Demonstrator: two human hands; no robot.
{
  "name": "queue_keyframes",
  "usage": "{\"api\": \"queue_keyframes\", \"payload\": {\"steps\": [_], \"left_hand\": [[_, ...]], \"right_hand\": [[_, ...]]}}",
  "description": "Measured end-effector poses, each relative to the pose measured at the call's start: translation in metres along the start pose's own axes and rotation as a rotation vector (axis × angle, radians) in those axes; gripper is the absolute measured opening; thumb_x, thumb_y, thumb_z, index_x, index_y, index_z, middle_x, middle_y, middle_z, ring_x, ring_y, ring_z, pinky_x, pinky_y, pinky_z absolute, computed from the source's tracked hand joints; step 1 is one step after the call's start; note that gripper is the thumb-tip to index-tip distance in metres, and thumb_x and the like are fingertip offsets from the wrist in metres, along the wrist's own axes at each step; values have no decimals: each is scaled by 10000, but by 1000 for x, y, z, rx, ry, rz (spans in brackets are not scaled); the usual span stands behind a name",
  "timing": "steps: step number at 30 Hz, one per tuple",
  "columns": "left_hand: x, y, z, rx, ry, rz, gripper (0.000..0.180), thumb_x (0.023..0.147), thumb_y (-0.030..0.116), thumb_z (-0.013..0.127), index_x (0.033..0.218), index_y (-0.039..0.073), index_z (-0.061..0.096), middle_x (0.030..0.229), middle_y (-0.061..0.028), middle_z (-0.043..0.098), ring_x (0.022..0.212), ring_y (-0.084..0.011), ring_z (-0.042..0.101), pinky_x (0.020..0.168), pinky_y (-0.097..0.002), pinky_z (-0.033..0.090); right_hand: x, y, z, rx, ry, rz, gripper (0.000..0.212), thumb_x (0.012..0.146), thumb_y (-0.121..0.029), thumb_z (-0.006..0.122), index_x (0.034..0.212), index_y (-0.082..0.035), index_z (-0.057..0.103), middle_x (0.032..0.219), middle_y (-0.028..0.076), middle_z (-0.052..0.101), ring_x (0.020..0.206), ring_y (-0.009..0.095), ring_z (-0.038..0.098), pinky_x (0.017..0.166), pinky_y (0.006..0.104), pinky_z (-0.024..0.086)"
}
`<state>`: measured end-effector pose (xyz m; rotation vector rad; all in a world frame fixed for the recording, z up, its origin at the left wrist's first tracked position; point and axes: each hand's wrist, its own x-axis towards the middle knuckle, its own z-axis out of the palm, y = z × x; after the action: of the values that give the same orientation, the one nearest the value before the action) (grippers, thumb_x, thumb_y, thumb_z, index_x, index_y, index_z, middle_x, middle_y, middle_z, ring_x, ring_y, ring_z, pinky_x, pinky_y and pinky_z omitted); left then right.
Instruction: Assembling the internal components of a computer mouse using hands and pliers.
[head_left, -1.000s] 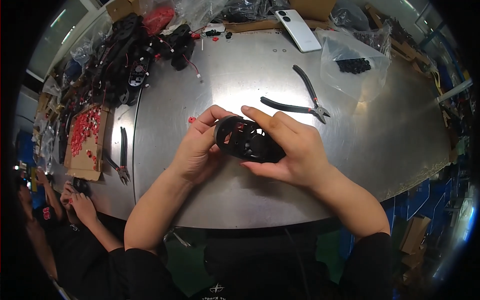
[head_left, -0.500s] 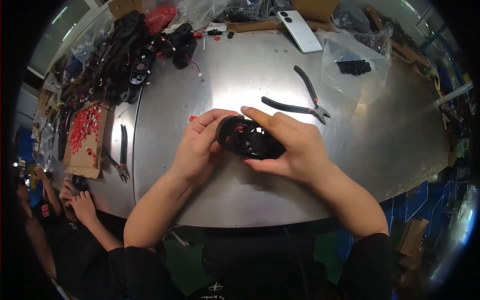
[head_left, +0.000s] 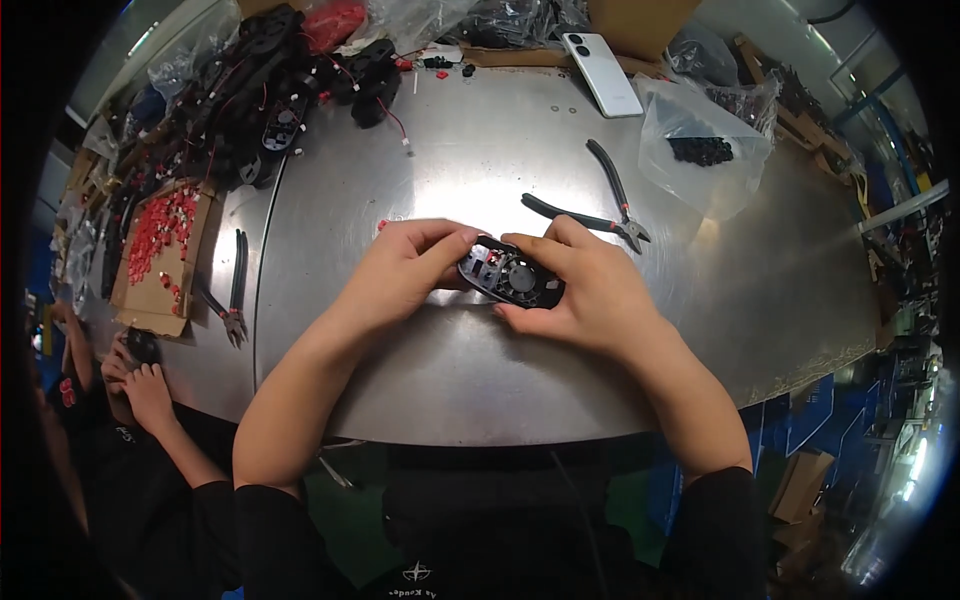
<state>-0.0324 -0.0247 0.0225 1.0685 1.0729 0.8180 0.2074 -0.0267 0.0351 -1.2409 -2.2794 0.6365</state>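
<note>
Between my two hands, over the middle of the metal table, is a black oval plastic housing (head_left: pixel 488 292) with a small round fan (head_left: pixel 521 278) in it. Its open face is turned up, showing a light grey inner area and a bit of red near the left end. My left hand (head_left: pixel 408 262) grips the left end, thumb on the upper rim. My right hand (head_left: pixel 580 282) holds the right end, thumb below and fingers along the top edge. Beyond my right hand lie black-handled cutting pliers (head_left: pixel 630 230), jaws toward the right, handles spread.
A white phone (head_left: pixel 604 76) lies at the back, beside a clear bag (head_left: pixel 705 185) of small black parts. Back left is a heap of black housings (head_left: pixel 265 60) with wires. On the left, a cardboard tray (head_left: pixel 150 305) holds red pieces near other pliers (head_left: pixel 236 290); another person's hands (head_left: pixel 140 385) work there.
The housing has tipped, so its open face and fan now show more clearly. My left thumb has come onto its upper rim. The whole view has shifted slightly.
</note>
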Motion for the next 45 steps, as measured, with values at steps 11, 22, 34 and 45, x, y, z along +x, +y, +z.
{"api": "queue_keyframes", "payload": {"steps": [11, 22, 34, 45], "left_hand": [[-7, 1, 5, 635, 92, 360, 208, 1027, 119, 590, 1147, -21, 686, 878, -128, 739, 769, -196, 688, 734, -335, 538], [0, -3, -1, 341, -40, 229, 229, 1025, 87, 578, 1192, -16, 695, 936, -111, 742, 832, -164, 684, 803, -317, 545], [5, -8, -13, 233, -110, 277, 330, 929, 45, 613, 1250, 10, 682, 950, -87, 722, 891, -189, 687, 827, -331, 540], [21, -15, -21, 832, -198, 750, 497, 774, 40, 752, 1254, 120, 649, 1073, -51, 703, 1078, -283, 637, 1015, -425, 463]], "right_hand": [[1, 5, 6, -81, -58, -38, 647, 721, -401, 877, 1284, -112, 745, 867, 112, 613, 803, 295, 649, 708, 397, 530], [-2, -8, 4, -177, -75, -35, 660, 721, -394, 890, 1286, -95, 724, 893, 96, 591, 786, 286, 643, 688, 395, 526], [-4, -14, 6, -168, -80, -36, 667, 723, -329, 895, 1291, -45, 692, 893, 109, 571, 778, 293, 623, 686, 407, 525], [-2, -11, 4, -120, -94, 6, 684, 685, -277, 920, 1296, -57, 706, 912, 117, 593, 773, 303, 639, 699, 393, 533]]}}
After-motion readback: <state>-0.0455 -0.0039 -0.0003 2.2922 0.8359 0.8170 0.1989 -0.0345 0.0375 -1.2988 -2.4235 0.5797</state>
